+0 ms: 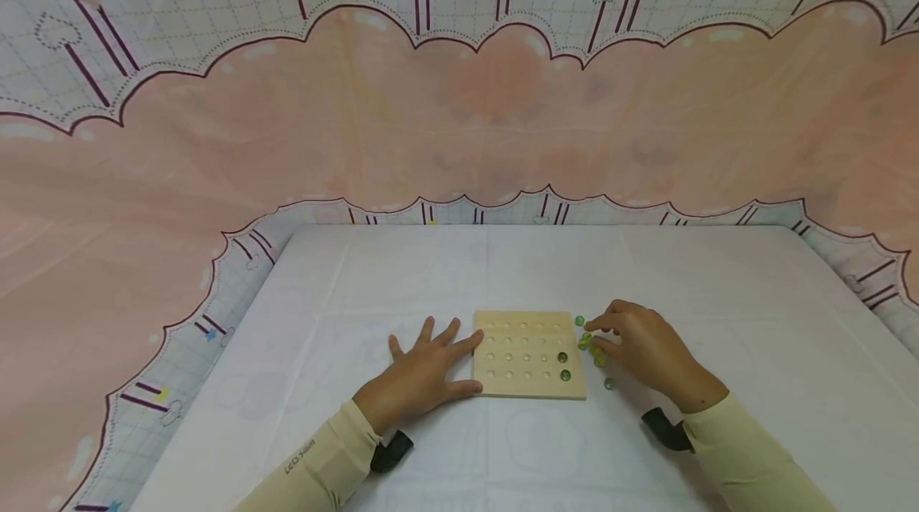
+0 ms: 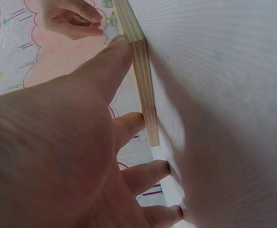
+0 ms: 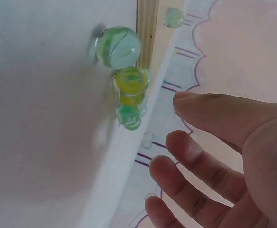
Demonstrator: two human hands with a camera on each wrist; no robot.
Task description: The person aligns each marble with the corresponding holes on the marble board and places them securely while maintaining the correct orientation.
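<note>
A pale wooden board [image 1: 527, 354] with rows of shallow round dimples lies flat on the white table. Two green glass marbles [image 1: 563, 366] sit in dimples of its right-hand column. My left hand [image 1: 420, 376] is spread at the board's left side, with thumb and forefinger touching its edge and the other fingers resting on the cloth. Just right of the board lie several loose marbles [image 3: 132, 81], some green and some yellow-green. Over them hovers my right hand [image 1: 642, 348], thumb and fingers apart and slightly bent; in the right wrist view nothing is between them.
A single clear-green marble [image 1: 609, 384] lies nearest to me, a little apart from the others. White cloth [image 1: 373, 273] covers the table. Behind it hangs a peach and white patterned curtain [image 1: 459, 121]. Each wrist carries a black camera mount [image 1: 666, 430].
</note>
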